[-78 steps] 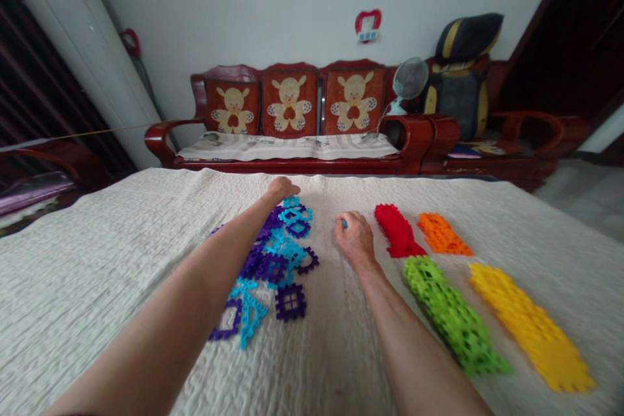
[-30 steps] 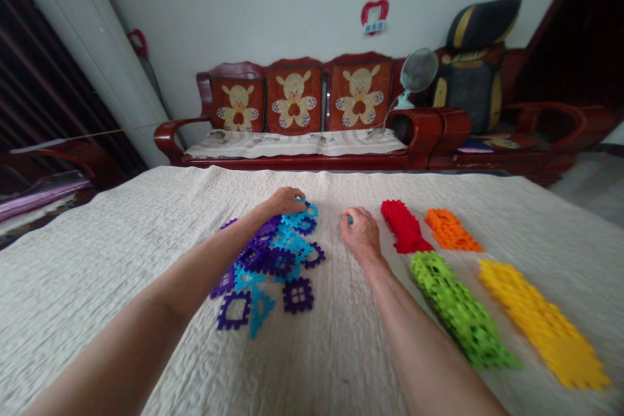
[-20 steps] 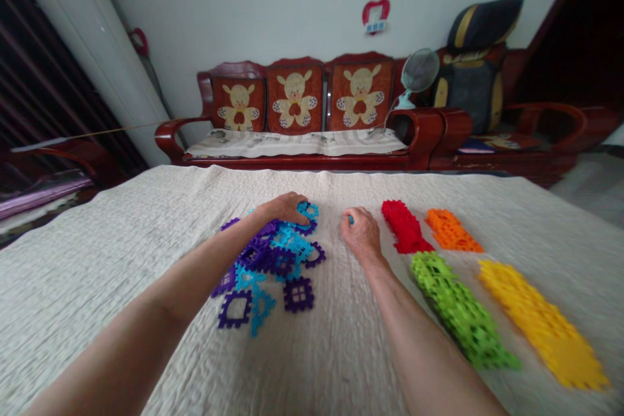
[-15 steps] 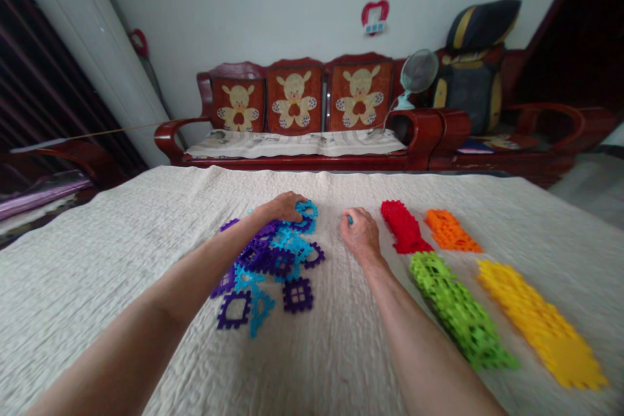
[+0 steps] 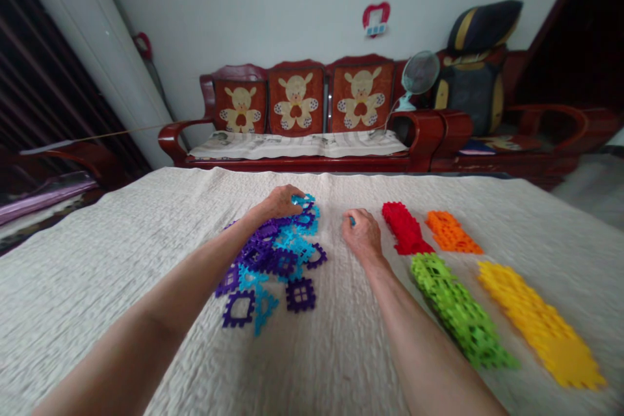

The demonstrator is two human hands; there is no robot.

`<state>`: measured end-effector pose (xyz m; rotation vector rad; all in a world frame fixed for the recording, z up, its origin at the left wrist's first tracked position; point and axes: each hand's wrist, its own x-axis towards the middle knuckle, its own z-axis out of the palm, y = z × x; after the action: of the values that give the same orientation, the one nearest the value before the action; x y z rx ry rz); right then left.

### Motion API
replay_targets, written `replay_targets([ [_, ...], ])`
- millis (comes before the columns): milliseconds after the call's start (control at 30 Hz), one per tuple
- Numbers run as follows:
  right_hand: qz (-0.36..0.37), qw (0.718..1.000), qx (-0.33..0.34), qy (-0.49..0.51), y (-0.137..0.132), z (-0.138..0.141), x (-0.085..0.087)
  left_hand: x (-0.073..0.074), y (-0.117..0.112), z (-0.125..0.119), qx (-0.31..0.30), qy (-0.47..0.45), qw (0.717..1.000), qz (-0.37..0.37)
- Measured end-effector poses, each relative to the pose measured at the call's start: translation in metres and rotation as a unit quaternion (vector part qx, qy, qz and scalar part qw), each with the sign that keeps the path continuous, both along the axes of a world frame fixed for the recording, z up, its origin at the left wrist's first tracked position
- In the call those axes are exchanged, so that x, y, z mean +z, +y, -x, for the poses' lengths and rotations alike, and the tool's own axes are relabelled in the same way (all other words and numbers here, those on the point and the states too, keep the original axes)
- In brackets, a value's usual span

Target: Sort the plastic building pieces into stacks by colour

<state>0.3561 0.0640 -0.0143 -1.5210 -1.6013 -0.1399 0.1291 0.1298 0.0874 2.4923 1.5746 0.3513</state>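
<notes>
At the far end of a loose pile of purple interlocking building tiles [image 5: 300, 295] and light blue interlocking building tiles [image 5: 264, 309], my left hand [image 5: 283, 202] has its thumb and fingers around the edge of a light blue tile [image 5: 308, 197]. Part of that tile is covered by the fingers. My right hand [image 5: 363, 233] is closed beside the pile, close to the cloth. A bit of light blue [image 5: 351, 221] shows inside its curled fingers; the rest is hidden by the hand. The tiles have notched edges, and several have window-like openings.
Right of my right hand lie stacked rows of red tiles [image 5: 403, 229], orange tiles [image 5: 452, 231], green tiles [image 5: 458, 312] and yellow tiles [image 5: 541, 325]. A cream quilted cloth [image 5: 146, 240] covers the table. Beyond stand a wooden sofa [image 5: 292, 165] and a small fan [image 5: 420, 74].
My left hand has shifted slightly away from me and left, and its fingers now surround a light blue tile's edge. My right hand stays closed in nearly the same spot.
</notes>
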Motion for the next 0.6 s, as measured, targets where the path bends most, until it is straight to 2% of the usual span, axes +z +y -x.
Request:
replay_targets([
  [167,0.006,0.999,-0.016,-0.046,0.000,0.000,0.001,-0.001,-0.029,0.010,-0.024,-0.008,0.999,0.026],
  [333,0.013,0.998,0.009,-0.068,-0.010,0.007,0.011,-0.017,-0.065,0.009,-0.041,-0.016,0.999,0.004],
  [433,-0.018,0.997,0.053,-0.051,-0.032,0.011,0.014,-0.027,-0.083,0.006,-0.055,-0.030,0.998,-0.021],
  [533,-0.041,0.995,0.077,-0.038,-0.068,0.011,0.011,-0.034,-0.093,0.001,-0.055,-0.033,0.998,-0.027],
  [600,-0.028,0.996,0.077,-0.038,-0.093,0.008,0.006,-0.036,-0.096,-0.004,-0.058,-0.028,0.998,-0.028],
])
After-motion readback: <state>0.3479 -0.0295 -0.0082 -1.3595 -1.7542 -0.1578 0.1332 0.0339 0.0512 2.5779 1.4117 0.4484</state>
